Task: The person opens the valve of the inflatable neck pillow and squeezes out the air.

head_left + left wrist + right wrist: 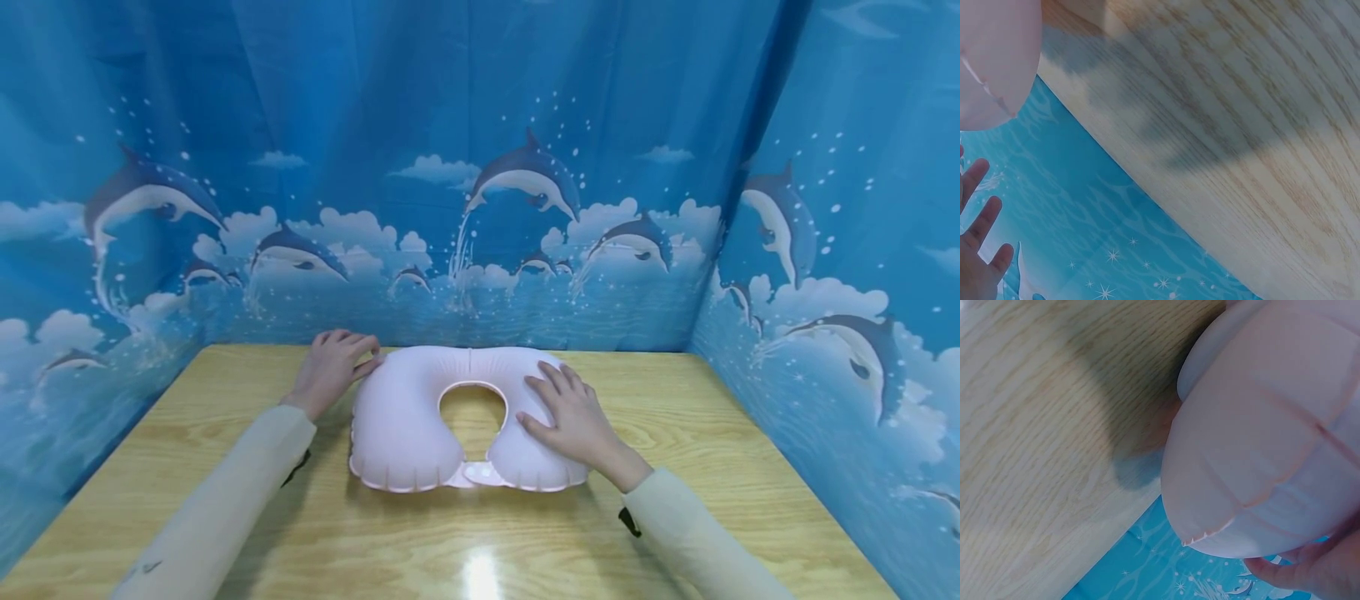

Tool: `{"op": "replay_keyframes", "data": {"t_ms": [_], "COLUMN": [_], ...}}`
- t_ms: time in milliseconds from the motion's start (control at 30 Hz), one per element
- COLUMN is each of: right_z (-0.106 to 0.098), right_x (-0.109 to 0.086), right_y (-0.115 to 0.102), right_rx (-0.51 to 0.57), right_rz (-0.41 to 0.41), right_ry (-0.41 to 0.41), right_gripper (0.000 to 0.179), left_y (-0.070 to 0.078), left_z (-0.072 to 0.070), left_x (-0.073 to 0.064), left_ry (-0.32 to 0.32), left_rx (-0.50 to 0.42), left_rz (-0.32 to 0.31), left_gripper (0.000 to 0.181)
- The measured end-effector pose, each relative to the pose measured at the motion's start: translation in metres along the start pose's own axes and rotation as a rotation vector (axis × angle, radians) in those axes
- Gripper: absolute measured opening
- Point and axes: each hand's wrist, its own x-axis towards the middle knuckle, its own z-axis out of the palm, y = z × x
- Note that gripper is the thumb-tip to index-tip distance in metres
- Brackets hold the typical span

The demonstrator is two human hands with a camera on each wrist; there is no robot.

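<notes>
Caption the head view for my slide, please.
Right hand spread on a pale pink U-shaped neck pillow, left hand at its left edge, before a dolphin-print curtain.

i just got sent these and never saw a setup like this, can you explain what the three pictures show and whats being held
There is no machine here, just a person's two bare hands. The wide picture comes from a camera on the head, looking forward and down. The other two come from cameras on the left and right wrists.

On the wood-grain table is a pale U-shaped pillow, with a small tab bridging its two ends. Behind it hangs a blue dolphin curtain.

The right hand rests on the pillow with fingers spread; the left hand is at its far left edge. Neither seems to grip it firmly.
</notes>
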Motion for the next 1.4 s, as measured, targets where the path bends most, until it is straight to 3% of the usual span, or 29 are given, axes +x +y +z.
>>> {"op": "replay_keyframes", "data": {"t_ms": [433,733,967,1400], "right_z": [0.0002,0.0005,-0.0007,-0.0007], "right_x": [-0.0004,-0.0002,-0.0001,-0.0004], "right_y": [0.0,0.0001,0.0001,-0.001], "right_rx": [0.008,0.004,0.013,0.003], "right_rz": [-0.001,-0.003,-0.008,-0.006], "right_ry": [0.009,0.005,0.003,-0.003], "right_gripper": [0.058,0.057,0.057,0.057], "left_y": [0.0004,0.0018,0.0014,0.0021], "left_z": [0.0021,0.0002,0.0002,-0.0017], "left_x": [-0.0002,-0.0003,-0.0004,0.0011], "left_ry": [0.032,0.018,0.052,0.016], "left_rx": [0.051,0.073,0.086,0.096], "left_rz": [0.026,0.033,0.066,0.058], "left_gripper": [0.012,0.014,0.014,0.012]}}
